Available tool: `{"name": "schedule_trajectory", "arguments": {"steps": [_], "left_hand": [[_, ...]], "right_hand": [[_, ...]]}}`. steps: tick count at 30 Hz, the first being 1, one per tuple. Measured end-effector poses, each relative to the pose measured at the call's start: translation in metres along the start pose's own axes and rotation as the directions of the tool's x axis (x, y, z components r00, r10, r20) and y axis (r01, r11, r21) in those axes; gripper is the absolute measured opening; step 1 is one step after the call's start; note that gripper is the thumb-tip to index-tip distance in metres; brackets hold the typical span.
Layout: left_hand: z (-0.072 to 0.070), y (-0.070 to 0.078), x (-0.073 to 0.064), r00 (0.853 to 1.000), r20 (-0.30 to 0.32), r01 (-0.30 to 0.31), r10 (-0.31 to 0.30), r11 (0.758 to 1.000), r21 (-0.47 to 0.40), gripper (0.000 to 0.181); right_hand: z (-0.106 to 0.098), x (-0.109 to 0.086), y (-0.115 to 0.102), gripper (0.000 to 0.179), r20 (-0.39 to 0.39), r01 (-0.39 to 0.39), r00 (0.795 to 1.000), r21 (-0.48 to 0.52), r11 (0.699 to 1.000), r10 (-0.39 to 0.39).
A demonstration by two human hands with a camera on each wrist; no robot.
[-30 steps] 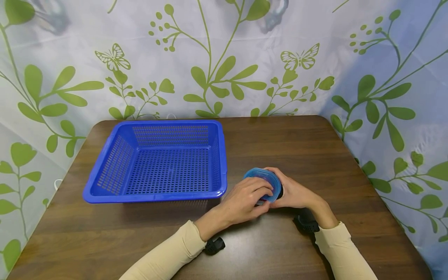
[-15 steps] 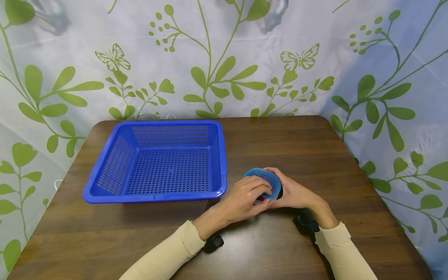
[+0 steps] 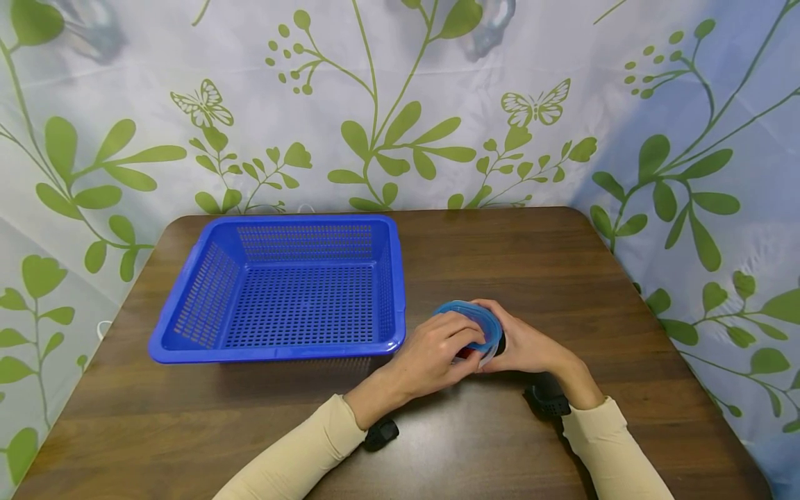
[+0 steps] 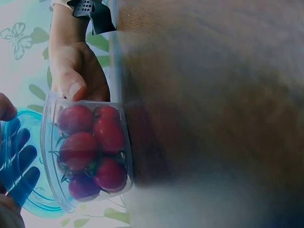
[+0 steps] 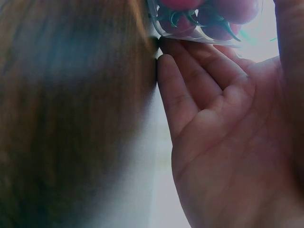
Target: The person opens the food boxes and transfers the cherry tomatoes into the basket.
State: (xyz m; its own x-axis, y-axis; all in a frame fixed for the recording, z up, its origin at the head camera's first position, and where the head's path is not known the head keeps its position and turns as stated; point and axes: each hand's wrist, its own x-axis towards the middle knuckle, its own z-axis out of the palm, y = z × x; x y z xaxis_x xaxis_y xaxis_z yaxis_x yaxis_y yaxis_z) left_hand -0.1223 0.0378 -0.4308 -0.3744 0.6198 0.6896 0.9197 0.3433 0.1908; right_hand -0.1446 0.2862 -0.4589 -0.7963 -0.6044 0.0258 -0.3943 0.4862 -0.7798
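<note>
A clear plastic container (image 4: 90, 105) with several red tomatoes (image 4: 78, 151) lies between the hands, right of centre in the head view. My right hand (image 3: 528, 344) grips it round the far side, with the thumb on its near wall; in the right wrist view its fingers (image 5: 204, 73) reach along the container. My left hand (image 3: 437, 347) pinches the translucent blue lid (image 3: 464, 310), which is lifted and tilted at the side towards me. Red tomatoes show in the gap under it. In the left wrist view the left fingers show through the lid. Whether its far edge is still attached is hidden.
A blue perforated plastic basket (image 3: 278, 353) with nothing inside stands on the brown wooden table (image 3: 519, 257), left of the hands. Black wrist cameras (image 3: 381, 435) sit under both wrists. A leaf-patterned curtain (image 3: 400, 104) hangs behind and beside the table.
The left hand has shifted slightly, and the lid's near edge has risen. More of the red tomatoes shows beneath it. The right hand and the basket have stayed in place.
</note>
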Motion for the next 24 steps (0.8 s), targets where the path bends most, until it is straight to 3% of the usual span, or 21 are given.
{"name": "schedule_trajectory", "arguments": {"steps": [12, 24], "left_hand": [[-0.0012, 0.0003, 0.0008, 0.998, -0.066, 0.017, -0.019, 0.999, -0.038, 0.01], [-0.0034, 0.0001, 0.0032, 0.994, -0.11, -0.007, 0.0, 0.998, -0.065, 0.011]], "right_hand": [[0.0003, 0.001, -0.0015, 0.105, 0.0, -0.008, 1.0, 0.016, 1.0, 0.008], [-0.0006, 0.0007, -0.0021, 0.105, 0.009, -0.008, 1.0, 0.023, 1.0, 0.008]]}}
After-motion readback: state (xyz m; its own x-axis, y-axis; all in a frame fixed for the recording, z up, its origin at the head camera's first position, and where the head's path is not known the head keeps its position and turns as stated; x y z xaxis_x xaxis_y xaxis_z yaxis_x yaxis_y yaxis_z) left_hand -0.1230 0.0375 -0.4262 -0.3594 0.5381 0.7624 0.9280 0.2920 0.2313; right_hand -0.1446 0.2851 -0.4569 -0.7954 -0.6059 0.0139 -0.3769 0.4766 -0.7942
